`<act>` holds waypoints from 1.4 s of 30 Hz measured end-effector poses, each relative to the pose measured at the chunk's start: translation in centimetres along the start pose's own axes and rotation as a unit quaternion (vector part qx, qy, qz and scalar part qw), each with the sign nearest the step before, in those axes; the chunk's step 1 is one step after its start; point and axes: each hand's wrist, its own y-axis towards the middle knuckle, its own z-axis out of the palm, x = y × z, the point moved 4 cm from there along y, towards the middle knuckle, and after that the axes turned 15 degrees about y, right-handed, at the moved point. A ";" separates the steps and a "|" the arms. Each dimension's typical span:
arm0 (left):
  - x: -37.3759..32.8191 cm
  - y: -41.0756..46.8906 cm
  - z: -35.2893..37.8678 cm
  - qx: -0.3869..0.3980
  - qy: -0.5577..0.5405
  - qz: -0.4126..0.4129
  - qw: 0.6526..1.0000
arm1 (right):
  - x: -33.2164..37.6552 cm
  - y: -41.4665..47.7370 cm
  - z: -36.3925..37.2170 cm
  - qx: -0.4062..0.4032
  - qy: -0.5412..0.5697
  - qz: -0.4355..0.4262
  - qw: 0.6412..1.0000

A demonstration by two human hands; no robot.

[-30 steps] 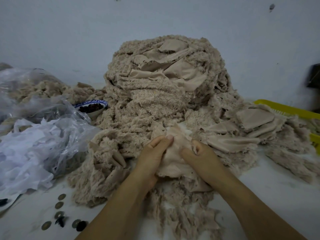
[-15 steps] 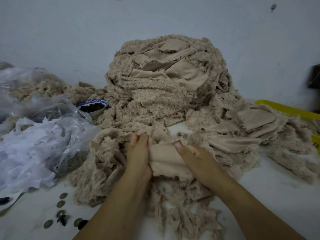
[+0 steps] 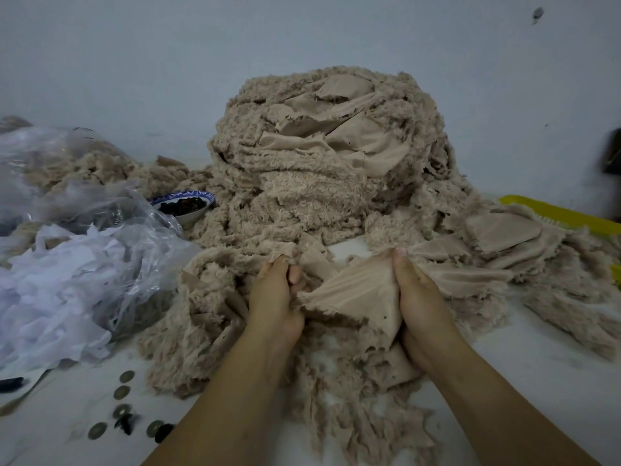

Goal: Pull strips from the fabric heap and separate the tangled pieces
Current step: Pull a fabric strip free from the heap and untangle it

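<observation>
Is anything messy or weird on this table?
Yes. Small round discs and dark bits lie scattered loose on the table at the near left, and a blue-rimmed bowl of dark pieces sits crowded against the fabric heap.

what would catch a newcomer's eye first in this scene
The tall fuzzy beige fabric heap fills the centre. In front, the left hand and right hand grip a smooth beige fabric piece between them. A clear plastic bag of white scraps lies at the left.
</observation>
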 end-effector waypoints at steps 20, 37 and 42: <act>0.7 -1.7 1.7 0.135 0.509 0.227 0.819 | 1.0 1.8 -2.5 -0.097 0.147 -0.010 0.984; -0.1 -1.7 1.8 0.002 0.665 0.367 0.650 | 1.7 1.7 -2.5 -0.120 0.166 -0.032 0.978; 1.5 -3.5 3.2 0.191 0.571 0.310 0.736 | 1.6 1.4 -1.8 -0.038 0.134 -0.016 0.990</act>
